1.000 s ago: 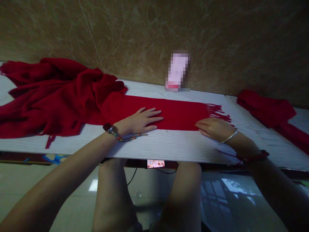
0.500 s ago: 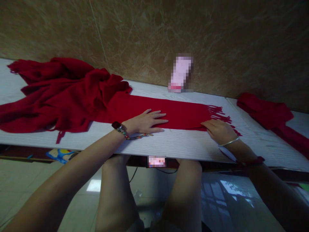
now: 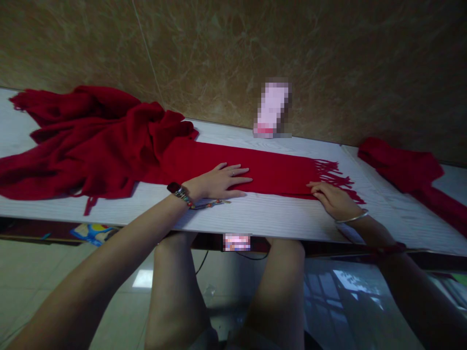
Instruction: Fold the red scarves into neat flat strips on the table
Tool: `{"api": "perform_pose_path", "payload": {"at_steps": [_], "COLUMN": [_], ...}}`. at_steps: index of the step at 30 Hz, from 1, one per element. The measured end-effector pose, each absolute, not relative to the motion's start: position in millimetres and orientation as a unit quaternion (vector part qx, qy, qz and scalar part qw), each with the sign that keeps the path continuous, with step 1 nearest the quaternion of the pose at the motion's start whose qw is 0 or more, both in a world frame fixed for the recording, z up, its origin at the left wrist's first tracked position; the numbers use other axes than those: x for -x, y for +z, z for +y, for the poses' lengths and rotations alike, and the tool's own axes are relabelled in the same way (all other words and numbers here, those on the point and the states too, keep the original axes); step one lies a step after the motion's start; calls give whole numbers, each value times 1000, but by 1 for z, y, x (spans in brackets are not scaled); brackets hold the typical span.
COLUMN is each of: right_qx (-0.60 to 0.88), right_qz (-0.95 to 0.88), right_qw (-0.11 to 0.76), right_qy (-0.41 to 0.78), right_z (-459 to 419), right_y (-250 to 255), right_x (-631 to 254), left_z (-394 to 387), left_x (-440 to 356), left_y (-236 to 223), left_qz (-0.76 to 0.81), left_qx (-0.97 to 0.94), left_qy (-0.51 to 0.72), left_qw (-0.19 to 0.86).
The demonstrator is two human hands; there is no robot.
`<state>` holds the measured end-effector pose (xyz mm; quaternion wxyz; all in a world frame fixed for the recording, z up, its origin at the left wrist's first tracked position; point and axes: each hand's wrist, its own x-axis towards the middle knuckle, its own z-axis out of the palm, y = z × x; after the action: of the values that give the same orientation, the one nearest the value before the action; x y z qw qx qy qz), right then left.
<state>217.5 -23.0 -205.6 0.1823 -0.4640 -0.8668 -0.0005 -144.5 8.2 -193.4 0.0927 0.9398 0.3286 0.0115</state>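
Pressing flat with its fingers spread apart, the left hand [image 3: 221, 182] rests on the smooth red fringed fabric scarf [image 3: 251, 167], laid lengthwise along the white wood-grain tabletop [image 3: 237, 214]. The right hand [image 3: 335, 200] touches the scarf's near edge beside the fringe, fingers curled close together, though whether they pinch cloth I cannot tell. Bunched red cloth [image 3: 98, 141] lies left, and 1 crumpled red cloth [image 3: 401, 165] right.

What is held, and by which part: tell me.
The right hand seems to pinch the red scarf by its near edge, beside the fringe; the left hand only lies flat on it.
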Motion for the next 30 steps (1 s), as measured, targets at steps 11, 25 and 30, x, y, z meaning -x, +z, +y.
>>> {"api": "perform_pose_path", "payload": {"at_steps": [11, 25, 30], "right_qx": [458, 471, 467], "right_qz": [-872, -851, -849], "right_qw": [174, 234, 245], "right_qy": [-2, 11, 12], "right_z": [-27, -31, -31], "right_y": [-211, -220, -222], "right_x": [-220, -217, -216], "left_z": [11, 11, 20], "left_x": [152, 124, 76], "left_y": [-192, -193, -186], "left_qz": [335, 282, 226], "left_qx": [-934, -956, -971], "left_qy": [5, 55, 15], "left_qw": [126, 62, 75]}}
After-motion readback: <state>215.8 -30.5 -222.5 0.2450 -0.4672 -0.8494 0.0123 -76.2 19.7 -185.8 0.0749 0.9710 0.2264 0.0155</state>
